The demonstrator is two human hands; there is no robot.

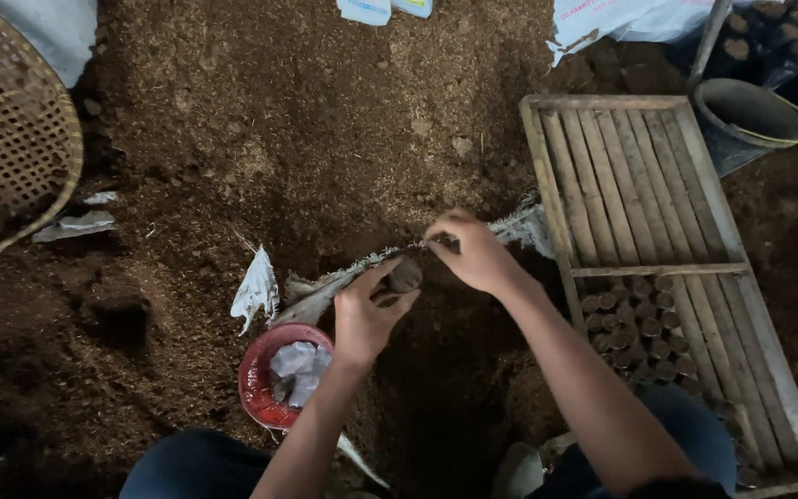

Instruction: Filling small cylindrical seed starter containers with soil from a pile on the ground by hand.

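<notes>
In the head view we look down on a floor of loose brown soil (260,111). Near the middle of the frame our left hand (367,314) has its grip closed around a small soil-filled pot (406,274), a dark round cylinder pinched between thumb and fingers, its open end facing right. Just to the right of it, our right hand (475,251) hovers with its fingers curled and pinched together over the pot's mouth; we cannot tell whether that grip holds anything, perhaps a bit of soil. The two hands are just beside each other, almost touching at the pot.

Below the left hand, in the lower middle, sits a red bowl (256,383) with crumpled pale plastic pieces inside. A torn whitish sack strip (325,286) lies on the soil behind the hands. At the right of the frame lies a slatted wooden tray (639,185), and its lower half holds rows of filled pots (639,323). A woven basket (11,139) fills the upper left corner, and a dark bucket (750,115) stands at upper right.
</notes>
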